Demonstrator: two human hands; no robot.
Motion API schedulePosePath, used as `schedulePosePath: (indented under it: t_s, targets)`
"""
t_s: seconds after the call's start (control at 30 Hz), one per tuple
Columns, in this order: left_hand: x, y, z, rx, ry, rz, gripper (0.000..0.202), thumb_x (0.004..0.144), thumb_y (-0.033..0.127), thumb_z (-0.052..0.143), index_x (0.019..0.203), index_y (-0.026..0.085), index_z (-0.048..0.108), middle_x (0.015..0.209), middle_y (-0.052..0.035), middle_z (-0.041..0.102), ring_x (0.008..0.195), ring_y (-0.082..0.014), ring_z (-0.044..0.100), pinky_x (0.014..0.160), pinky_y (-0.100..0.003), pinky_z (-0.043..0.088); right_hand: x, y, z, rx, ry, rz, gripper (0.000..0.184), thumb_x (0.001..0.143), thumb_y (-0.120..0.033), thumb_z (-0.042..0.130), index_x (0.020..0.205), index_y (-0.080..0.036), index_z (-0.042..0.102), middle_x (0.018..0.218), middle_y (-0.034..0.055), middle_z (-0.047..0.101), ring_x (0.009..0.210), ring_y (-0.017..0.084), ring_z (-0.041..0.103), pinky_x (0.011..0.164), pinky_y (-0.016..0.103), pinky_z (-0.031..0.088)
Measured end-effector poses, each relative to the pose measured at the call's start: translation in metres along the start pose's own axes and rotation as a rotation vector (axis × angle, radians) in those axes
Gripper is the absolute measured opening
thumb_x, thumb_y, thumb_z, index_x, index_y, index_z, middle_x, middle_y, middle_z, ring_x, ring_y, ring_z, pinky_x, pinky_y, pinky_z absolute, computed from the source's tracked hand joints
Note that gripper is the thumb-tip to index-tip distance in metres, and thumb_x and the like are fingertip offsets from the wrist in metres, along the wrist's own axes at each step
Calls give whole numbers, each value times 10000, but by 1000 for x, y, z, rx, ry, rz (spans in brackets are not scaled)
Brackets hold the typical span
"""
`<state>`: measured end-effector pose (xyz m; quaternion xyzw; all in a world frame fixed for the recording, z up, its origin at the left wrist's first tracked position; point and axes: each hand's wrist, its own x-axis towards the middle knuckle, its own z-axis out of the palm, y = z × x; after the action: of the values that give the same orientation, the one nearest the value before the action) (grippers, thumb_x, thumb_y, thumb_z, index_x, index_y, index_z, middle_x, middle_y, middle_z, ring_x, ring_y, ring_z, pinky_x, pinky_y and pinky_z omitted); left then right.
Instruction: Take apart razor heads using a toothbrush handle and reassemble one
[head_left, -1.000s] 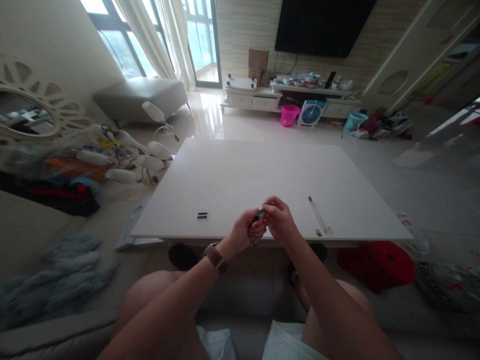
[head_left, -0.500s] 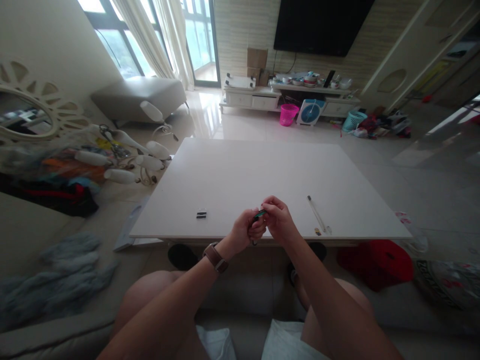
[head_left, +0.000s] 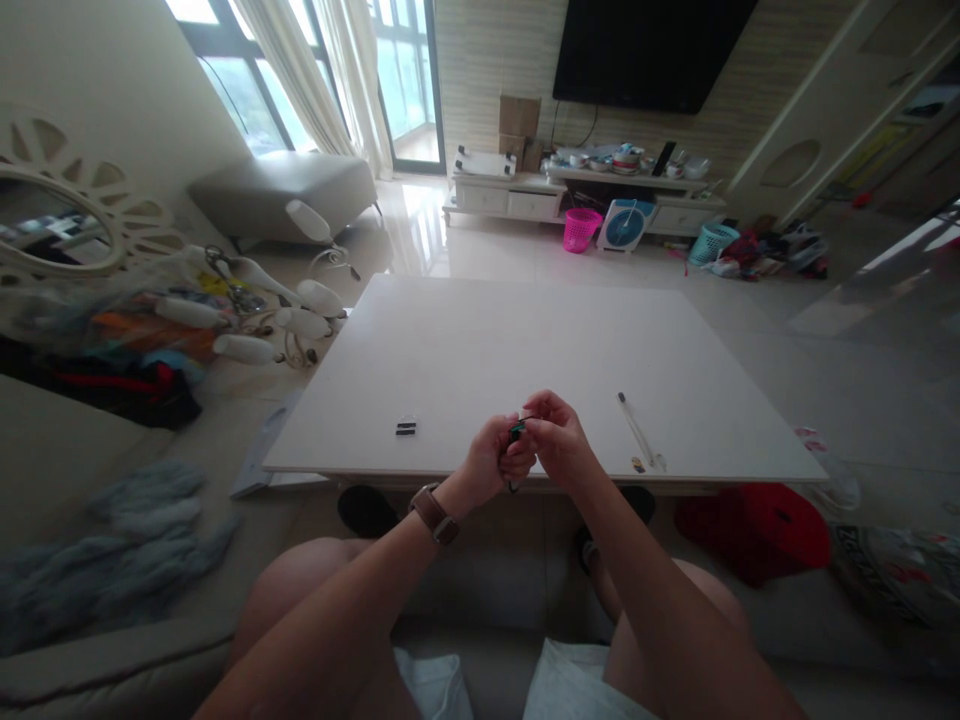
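My left hand (head_left: 493, 458) is closed around a small green and black object (head_left: 517, 431), just above the near edge of the white table (head_left: 517, 330). Its exact kind is too small to tell. Close against it, my right hand (head_left: 559, 436) pinches a thin dark piece (head_left: 529, 418) at the object's upper end. The fingers hide much of both. A short black end pokes out below my left fist. Left of my hands, small dark strips (head_left: 406, 429) lie on the table. Off to the right rests a slender clear stick with a dark tip (head_left: 634, 428).
Beside the stick's lower end are a small yellow-and-dark piece (head_left: 637, 465) and a clear bit (head_left: 661, 462). A lamp with several white shades (head_left: 304, 322) stands by the table's left side. A red stool-like object (head_left: 750, 530) sits under the right front edge.
My right fingers have shifted slightly at the object's upper end, and a thin dark piece now shows there. My left hand keeps its grip. The whole view has moved a little.
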<state>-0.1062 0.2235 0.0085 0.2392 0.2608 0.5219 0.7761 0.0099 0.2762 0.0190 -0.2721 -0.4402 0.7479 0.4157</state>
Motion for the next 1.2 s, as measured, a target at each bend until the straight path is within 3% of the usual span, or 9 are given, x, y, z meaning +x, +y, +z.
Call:
schedulePosePath:
  t_s: [0.9,1.1,1.2]
  targets:
    - [1,-1,-3,-19,-16,-25,485,767,549,565,520,202,333,442,76,187,396,-56,175,400,-192,149,1,-3,-3,45,-16,35,240,594,-175,691,831,-210,680,673,-43,554,557,103,528,557,246,413]
    - [1,-1,-1,5,-36,32,523,814,572,562,531,197,332,447,77,196,400,-53,168,413,-196,160,-1,-8,0,78,-2,20,216,599,-194,644,808,-211,693,637,-31,543,578,113,489,577,257,411]
    - [3,0,-1,24,-6,78,525,825,633,518,578,185,401,478,69,249,419,-59,205,431,-199,202,5,-5,-2,87,68,-5,158,629,-234,672,786,-214,684,670,-22,576,588,108,483,561,248,407]
